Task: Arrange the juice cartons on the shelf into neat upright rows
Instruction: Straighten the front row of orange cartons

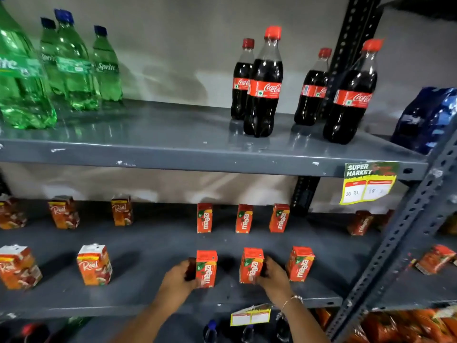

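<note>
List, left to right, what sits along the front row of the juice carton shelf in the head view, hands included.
Real carton at the left edge → second Real carton → left hand → Maaza carton it holds → Maaza carton in the right hand → right hand → free-standing Maaza carton.

Left hand gripping upright Maaza carton, right hand gripping neighbouring carton, grey shelf

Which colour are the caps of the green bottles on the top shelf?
Dark blue caps on the green bottles, seen in the head view.
</note>
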Available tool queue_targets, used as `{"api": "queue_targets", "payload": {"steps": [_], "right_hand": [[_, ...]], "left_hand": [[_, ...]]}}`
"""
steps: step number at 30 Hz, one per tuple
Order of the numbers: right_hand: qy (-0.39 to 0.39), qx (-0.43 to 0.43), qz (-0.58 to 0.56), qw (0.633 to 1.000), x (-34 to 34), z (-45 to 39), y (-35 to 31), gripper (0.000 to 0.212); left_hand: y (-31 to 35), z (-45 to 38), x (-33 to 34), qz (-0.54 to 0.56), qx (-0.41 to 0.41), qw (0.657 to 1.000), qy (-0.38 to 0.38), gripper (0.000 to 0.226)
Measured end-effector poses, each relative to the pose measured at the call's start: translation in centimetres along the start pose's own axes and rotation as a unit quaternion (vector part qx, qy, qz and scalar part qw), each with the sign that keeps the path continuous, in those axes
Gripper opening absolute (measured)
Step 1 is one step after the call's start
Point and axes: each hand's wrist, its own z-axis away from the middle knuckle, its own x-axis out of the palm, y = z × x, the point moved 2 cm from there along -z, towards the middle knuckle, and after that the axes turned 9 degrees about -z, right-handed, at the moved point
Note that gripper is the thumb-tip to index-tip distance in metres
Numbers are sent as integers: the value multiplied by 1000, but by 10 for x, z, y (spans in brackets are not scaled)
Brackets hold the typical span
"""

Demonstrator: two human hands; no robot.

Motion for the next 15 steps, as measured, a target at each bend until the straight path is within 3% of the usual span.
{"api": "queue_targets", "payload": {"steps": [3,15], "right_hand": [[-14,0,39,999,-9,-8,3,42],[-6,-38,133,990,-5,-5,6,48]], "left_hand": [[0,-2,-4,14,-1,1000,11,39],[-13,-8,-5,35,8,999,24,47]]}}
